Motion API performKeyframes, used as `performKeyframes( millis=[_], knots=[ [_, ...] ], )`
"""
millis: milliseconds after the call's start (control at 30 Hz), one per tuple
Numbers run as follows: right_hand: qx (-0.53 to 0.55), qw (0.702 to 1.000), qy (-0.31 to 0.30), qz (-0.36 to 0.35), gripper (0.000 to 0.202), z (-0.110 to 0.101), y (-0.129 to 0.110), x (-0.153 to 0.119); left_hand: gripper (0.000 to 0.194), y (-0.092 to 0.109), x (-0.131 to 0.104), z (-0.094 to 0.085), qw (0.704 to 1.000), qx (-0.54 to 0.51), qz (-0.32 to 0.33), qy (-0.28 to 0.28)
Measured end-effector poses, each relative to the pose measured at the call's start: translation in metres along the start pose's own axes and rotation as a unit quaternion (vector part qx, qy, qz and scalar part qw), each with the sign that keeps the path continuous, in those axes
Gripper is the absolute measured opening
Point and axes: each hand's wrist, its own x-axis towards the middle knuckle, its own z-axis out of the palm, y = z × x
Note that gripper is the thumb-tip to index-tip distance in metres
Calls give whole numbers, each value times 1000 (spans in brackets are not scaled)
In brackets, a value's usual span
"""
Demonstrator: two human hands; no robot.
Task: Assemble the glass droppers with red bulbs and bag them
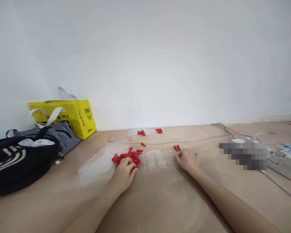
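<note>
L hand (123,171) at left end of clear tube row (157,160), fingers half-curled on red bulb pile (123,156); can't tell if any held. R hand (189,160) at row's right end, fingers bent, nearly together; grip unclear. Plastic bags (97,165) L of row. 2 red bulbs (177,148) just behind its R end.

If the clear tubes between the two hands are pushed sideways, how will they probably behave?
The tubes look thin, so each is probably light. They look straight, which suggests they are fairly stiff. Lying closely side by side, they would likely nudge their neighbours, perhaps rolling a little.
</note>
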Motion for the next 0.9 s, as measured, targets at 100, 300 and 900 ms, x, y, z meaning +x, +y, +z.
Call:
performKeyframes(
  millis=[100, 300, 900],
  knots=[
    [-5, 1000, -22, 7, 28, -1, -3, 1, 15, -5, 0, -1, 1000, -27, 12, -4],
    [-8, 999, -41, 11, 30, 0, -9, 5, 23, -3, 4, -2, 1000, 13, 13, 15],
    [185, 939, 141, -253, 18, 19, -29, -22, 17, 7, 8, 16, 984, -160, -1, 80]
  ],
)
